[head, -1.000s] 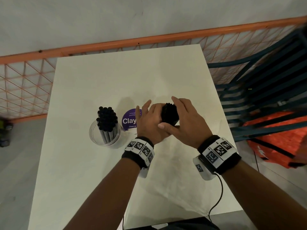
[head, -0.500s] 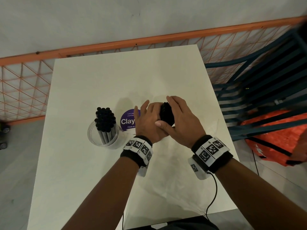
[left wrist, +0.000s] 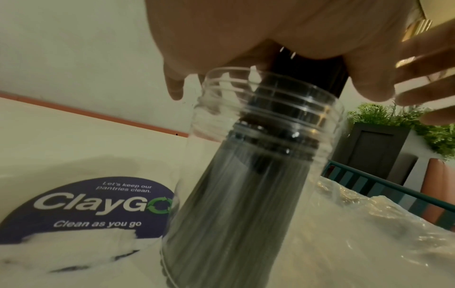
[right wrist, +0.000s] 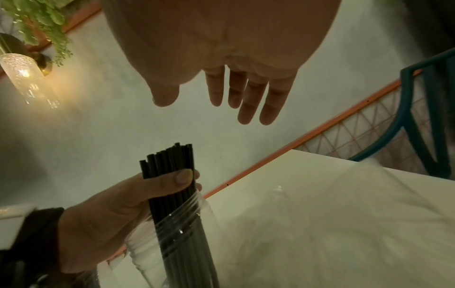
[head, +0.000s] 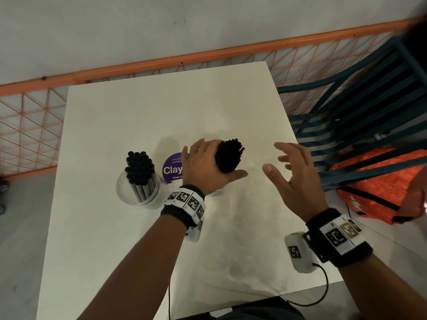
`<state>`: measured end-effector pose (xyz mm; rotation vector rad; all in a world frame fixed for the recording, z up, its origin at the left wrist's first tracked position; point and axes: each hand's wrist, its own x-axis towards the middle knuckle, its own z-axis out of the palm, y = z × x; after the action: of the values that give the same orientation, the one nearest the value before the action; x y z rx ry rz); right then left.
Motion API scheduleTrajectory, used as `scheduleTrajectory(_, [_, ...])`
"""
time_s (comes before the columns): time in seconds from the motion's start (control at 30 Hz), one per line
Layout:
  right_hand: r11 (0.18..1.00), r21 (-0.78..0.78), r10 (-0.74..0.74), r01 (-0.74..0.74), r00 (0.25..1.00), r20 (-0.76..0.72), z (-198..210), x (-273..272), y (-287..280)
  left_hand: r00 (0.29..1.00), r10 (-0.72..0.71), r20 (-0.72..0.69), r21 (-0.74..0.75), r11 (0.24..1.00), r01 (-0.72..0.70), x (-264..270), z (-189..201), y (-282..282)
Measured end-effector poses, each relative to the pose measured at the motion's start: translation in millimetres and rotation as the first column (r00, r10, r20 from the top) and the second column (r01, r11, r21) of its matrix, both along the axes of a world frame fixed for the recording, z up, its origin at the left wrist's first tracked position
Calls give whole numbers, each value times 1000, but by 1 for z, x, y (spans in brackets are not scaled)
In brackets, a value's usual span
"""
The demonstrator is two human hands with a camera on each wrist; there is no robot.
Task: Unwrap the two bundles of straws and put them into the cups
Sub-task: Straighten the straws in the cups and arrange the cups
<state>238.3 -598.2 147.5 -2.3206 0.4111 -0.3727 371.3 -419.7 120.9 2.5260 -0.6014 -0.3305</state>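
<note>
My left hand (head: 208,165) grips a bundle of black straws (head: 228,155) near its top. In the wrist views the straws (right wrist: 172,175) stand inside a clear plastic cup (left wrist: 246,175), seen from the other side too as the cup (right wrist: 177,233); in the head view my hand hides that cup. A second clear cup (head: 138,191) on the left holds another bundle of black straws (head: 139,167). My right hand (head: 291,172) hovers to the right of the held bundle, fingers spread, holding nothing.
A white table (head: 138,112) carries a round purple ClayGo sticker (head: 172,168) between the cups and crumpled clear wrap (left wrist: 369,224) on the right. Beyond the right edge stand a teal slatted chair (head: 360,107) and an orange bag (head: 379,181). An orange mesh fence (head: 30,125) runs behind.
My right hand has let go of the straw bundle and moved away to the right, opening. The left hand still grips the bundle in the same place.
</note>
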Motion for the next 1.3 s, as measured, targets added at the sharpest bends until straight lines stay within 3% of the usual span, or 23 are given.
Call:
scheduleTrajectory(0.27, [996, 60, -67, 72, 995, -76, -10, -34, -10, 999, 12, -44, -83, 996, -15, -3, 10, 2])
scheduleTrajectory(0.37, [990, 54, -125, 132, 985, -120, -15, -44, -14, 998, 48, -34, -191, 980, -53, -7, 20, 10])
scheduleTrajectory(0.43, [979, 34, -191, 200, 965, -181, -21, -51, -17, 991, 123, -61, -363, 922, -137, -15, 21, 23])
scheduleTrajectory(0.5, [965, 13, -249, 264, 926, -283, -28, -60, -21, 969, 226, -101, -551, 798, -244, -34, 18, 39])
scheduleTrajectory(0.57, [945, 16, -292, 327, 865, -407, -40, -70, -24, 955, 296, -19, -617, 748, -244, -63, 12, 56])
scheduleTrajectory(0.63, [899, 80, -333, 431, 791, -512, -55, -77, -27, 972, 231, 37, -510, 841, -181, -95, 3, 69])
scheduleTrajectory(0.67, [859, 123, -353, 497, 749, -561, -63, -79, -26, 988, 150, -24, -390, 909, -147, -110, -5, 71])
scheduleTrajectory(0.73, [766, 206, -364, 609, 674, -642, -78, -79, -20, 958, -5, -286, -129, 991, -33, -133, -26, 68])
scheduleTrajectory(0.8, [703, 301, -322, 645, 665, -674, -86, -75, -6, 863, -44, -503, -5, 999, 48, -146, -50, 57])
scheduleTrajectory(0.87, [719, 369, -249, 589, 715, -654, -88, -69, 16, 810, -25, -586, -30, 1000, 10, -152, -63, 40])
scheduleTrajectory(0.93, [748, 424, -167, 511, 763, -624, -88, -62, 37, 807, -55, -588, -72, 997, 15, -155, -71, 24])
scheduleTrajectory(1.07, [760, 536, 13, 369, 815, -580, -88, -54, 61, 762, -253, -596, -116, 966, 230, -159, -63, 9])
scheduleTrajectory(1.17, [777, 517, -21, 359, 836, -549, -80, -66, 57, 744, -319, -587, -135, 945, 299, -155, -36, 22])
scheduleTrajectory(1.23, [819, 476, -37, 320, 857, -513, -70, -80, 47, 817, -322, -479, -141, 947, 290, -150, -12, 40])
scheduleTrajectory(1.3, [945, 301, 63, 131, 829, -556, -48, -97, 38, 909, -338, -244, -128, 940, 316, -146, 10, 55])
